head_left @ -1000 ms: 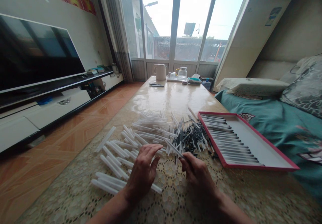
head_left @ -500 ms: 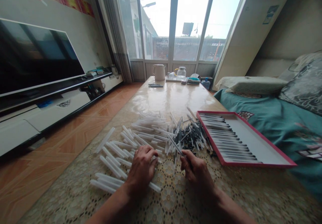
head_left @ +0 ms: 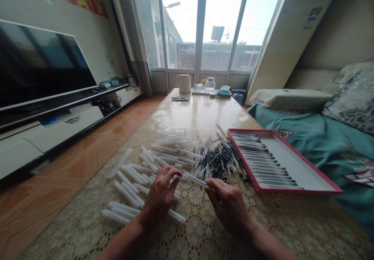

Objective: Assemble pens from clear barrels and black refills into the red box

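My right hand (head_left: 226, 199) is closed around one end of a slim pen (head_left: 195, 179), pale with a dark core, which points left. The pen's far end meets the fingertips of my left hand (head_left: 163, 186), whose thumb and forefinger are pinched together. What sits in that pinch is too small to make out. Around and under my left hand lie many frosted white pen barrels (head_left: 125, 193). Beyond my right hand is a heap of dark pen refills and small black parts (head_left: 217, 158). Both hands are just above the table.
At right, a pink-rimmed box lid (head_left: 309, 170) holds a row of pens (head_left: 263, 160). The patterned table (head_left: 198, 115) carries a jug (head_left: 184, 84), a glass pot (head_left: 210, 84) and a few pens (head_left: 180, 99) at its far end. A sofa (head_left: 295, 135) stands along the right.
My right hand has tilted the pen down toward the left, so its far end now meets my left fingertips. My left hand has risen slightly, and its fingers have come into a pinch.
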Action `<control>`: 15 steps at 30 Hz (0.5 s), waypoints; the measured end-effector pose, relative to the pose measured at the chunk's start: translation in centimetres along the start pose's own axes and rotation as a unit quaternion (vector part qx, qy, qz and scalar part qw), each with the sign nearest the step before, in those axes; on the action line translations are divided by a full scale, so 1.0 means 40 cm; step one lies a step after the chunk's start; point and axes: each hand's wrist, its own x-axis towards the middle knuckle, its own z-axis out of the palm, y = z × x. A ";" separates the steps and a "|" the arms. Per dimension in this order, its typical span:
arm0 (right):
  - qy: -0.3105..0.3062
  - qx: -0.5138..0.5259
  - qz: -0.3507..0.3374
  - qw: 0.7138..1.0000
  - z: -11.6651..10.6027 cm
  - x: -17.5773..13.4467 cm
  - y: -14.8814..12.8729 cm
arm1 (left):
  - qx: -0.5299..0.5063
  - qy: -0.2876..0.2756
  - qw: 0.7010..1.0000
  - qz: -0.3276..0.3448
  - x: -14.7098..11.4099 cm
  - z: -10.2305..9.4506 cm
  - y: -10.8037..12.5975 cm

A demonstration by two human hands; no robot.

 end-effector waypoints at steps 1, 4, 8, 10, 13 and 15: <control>-0.003 -0.009 -0.002 1.000 0.000 0.000 0.000 | -0.044 0.004 0.999 -0.013 0.000 -0.004 -0.001; -0.001 -0.027 -0.005 1.000 -0.001 -0.002 0.002 | -0.190 -0.008 0.976 -0.104 -0.003 -0.011 -0.006; 0.008 -0.029 -0.008 1.000 -0.001 -0.002 0.002 | -0.305 -0.032 0.932 -0.194 0.000 -0.014 -0.016; 0.005 -0.030 -0.012 0.999 -0.002 -0.002 0.001 | -0.326 -0.043 0.920 -0.211 0.003 -0.015 -0.017; 0.001 -0.030 -0.020 0.999 -0.001 -0.002 0.001 | -0.347 -0.050 0.908 -0.230 0.006 -0.014 -0.012; 0.002 -0.030 -0.026 0.999 0.002 -0.002 0.001 | -0.358 -0.055 0.902 -0.234 0.006 -0.012 -0.007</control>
